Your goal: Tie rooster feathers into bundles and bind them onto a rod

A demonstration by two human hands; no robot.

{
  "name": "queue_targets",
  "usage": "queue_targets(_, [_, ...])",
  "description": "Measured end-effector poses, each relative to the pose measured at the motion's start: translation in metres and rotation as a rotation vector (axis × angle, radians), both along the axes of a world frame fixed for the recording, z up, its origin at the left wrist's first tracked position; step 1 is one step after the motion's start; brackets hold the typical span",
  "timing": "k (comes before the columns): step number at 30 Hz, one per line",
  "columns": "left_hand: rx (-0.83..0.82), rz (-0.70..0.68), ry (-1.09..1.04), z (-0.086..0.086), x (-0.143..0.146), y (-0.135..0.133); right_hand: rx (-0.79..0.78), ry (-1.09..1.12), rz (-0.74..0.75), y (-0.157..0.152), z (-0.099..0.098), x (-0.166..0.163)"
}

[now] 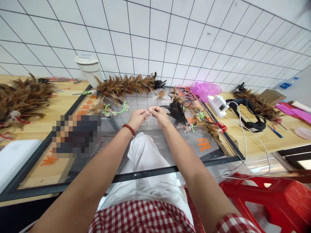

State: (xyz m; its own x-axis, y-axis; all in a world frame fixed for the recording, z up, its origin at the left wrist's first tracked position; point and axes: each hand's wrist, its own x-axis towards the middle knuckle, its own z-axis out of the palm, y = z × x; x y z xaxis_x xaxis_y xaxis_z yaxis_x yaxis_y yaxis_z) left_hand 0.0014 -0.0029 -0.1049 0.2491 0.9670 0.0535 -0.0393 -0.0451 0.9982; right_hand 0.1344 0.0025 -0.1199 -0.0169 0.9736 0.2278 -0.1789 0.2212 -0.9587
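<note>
My left hand [138, 118], with a red bead bracelet on its wrist, and my right hand [159, 115] meet fingertip to fingertip above the glass tabletop [155, 152]. Both are pinched closed on something too small to make out. A long string of brown feathers [126, 85] lies just beyond them. A bunch of black feathers [177, 111] lies right of my right hand. Small feather bundles with green ties [114, 109] lie left of my left hand.
A heap of brown feathers [21, 98] lies at the far left. A white cup [90, 69] stands by the tiled wall. A pink bag [206, 89], a white device with a cable [218, 105], a black strap [252, 119] and a red plastic stool [272, 197] are at right.
</note>
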Motion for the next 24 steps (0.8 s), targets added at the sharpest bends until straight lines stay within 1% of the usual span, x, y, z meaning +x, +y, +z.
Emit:
queue_targets(4, [-0.018, -0.049, -0.033, 0.0016, 0.0001, -0.0021, 0.0, 0.002, 0.014, 0.0016, -0.0015, 0.0009])
queue_targets(10, [-0.088, -0.062, -0.07, 0.0033, -0.0026, -0.0021, 0.037, -0.027, 0.03, 0.0014, -0.002, 0.0014])
queue_targets(16, [-0.05, 0.02, -0.026, 0.0031, -0.0012, -0.0025, 0.05, -0.018, 0.041, 0.0006, -0.0008, 0.0])
queue_targets(21, [-0.004, 0.002, -0.005, -0.0013, 0.0017, -0.0024, -0.002, 0.0, 0.025, 0.0036, -0.0042, 0.0025])
queue_targets(24, [-0.014, -0.004, -0.018, -0.0025, 0.0022, -0.0018, -0.016, 0.006, 0.009, 0.0033, -0.0035, 0.0027])
